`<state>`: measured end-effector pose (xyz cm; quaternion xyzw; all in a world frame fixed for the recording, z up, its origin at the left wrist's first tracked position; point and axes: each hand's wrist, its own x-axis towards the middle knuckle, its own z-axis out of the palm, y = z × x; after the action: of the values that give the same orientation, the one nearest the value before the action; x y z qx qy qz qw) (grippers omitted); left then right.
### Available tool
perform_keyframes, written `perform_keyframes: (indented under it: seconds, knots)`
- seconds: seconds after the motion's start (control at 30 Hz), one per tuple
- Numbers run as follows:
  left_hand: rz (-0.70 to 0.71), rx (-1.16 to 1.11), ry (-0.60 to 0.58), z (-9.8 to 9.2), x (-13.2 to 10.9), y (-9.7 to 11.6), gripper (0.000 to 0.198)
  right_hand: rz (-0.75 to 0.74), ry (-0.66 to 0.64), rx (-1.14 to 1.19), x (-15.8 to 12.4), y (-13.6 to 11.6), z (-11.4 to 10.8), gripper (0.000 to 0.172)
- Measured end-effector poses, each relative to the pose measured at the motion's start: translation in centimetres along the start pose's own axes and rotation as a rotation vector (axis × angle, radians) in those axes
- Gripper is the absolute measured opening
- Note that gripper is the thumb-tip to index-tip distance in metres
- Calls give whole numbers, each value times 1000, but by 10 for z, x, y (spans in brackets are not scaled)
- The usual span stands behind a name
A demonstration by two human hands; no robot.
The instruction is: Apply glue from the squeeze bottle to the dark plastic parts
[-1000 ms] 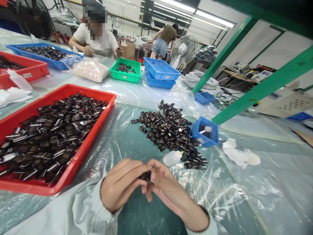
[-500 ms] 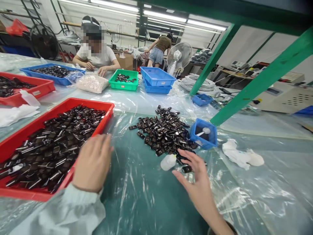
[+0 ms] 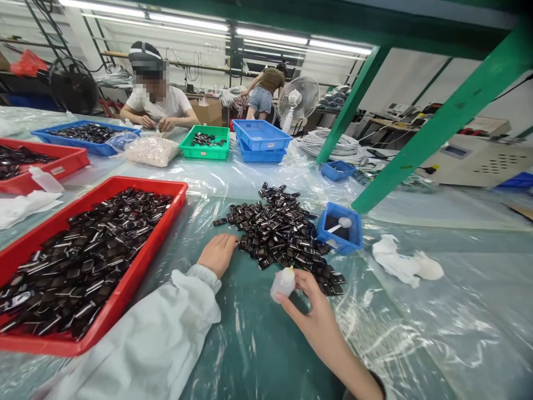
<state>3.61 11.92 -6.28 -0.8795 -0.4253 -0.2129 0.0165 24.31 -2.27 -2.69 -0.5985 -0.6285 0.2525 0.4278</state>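
My right hand (image 3: 310, 308) grips a small white squeeze bottle (image 3: 282, 284) just off the near edge of a loose pile of small black glossy parts (image 3: 280, 230) on the plastic-covered table. Reaching from its pale sleeve, my left hand (image 3: 217, 253) rests at the pile's left edge with fingers curled; whether it holds a part I cannot tell. A big red tray (image 3: 125, 283) full of the same black parts lies to the left.
A small blue bin (image 3: 339, 226) sits right of the pile, crumpled white cloths (image 3: 403, 265) beyond it. Green (image 3: 204, 151) and blue trays (image 3: 260, 139) stand farther back. A seated person works at the far side; another stands behind. A green frame post (image 3: 428, 130) slants at right.
A second ago both hands held one black part together. They then separated; my left hand went to the red tray and now to the pile, and my right hand picked up the squeeze bottle.
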Motion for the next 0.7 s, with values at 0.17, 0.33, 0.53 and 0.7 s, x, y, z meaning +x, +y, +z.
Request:
perform_keyframes:
  seconds: [0.17,0.33,0.53,0.7]
  knots:
    - [-59,-73,-37,-15,-47,13,18,4,-20,-2,-3,-6,-2,28]
    - [-74,-142,-13,-20,-65,17,22,31,-50,-3,-6,-9,-4,29]
    - [-66,-351,25,-29,-65,23,31,-8,-140,55,-8,-12,-9,32]
    - [-73,-620,18,-50,-66,30,33,-40,-177,115,-12,-15,-11,33]
